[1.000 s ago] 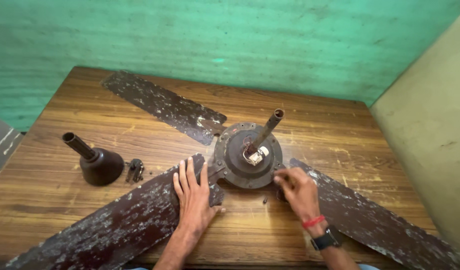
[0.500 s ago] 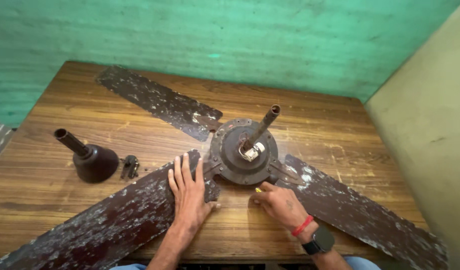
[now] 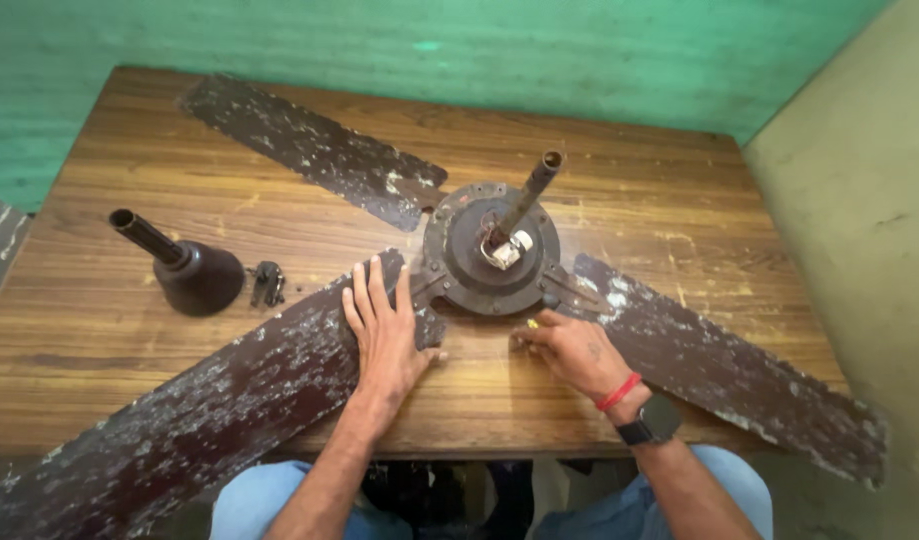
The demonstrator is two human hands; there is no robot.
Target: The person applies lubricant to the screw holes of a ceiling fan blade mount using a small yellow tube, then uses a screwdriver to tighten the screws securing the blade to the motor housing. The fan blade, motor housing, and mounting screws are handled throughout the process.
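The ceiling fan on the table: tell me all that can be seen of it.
The ceiling fan lies flat on the wooden table, its round, dark, rusty motor hub facing up with a short rod slanting up from the centre. Three long dark blades spread out, their paint badly flaked and speckled pale; two overhang the near table edge. The left hand presses flat on the near-left blade. The right hand rests by the hub's near rim, its fingertips beside it.
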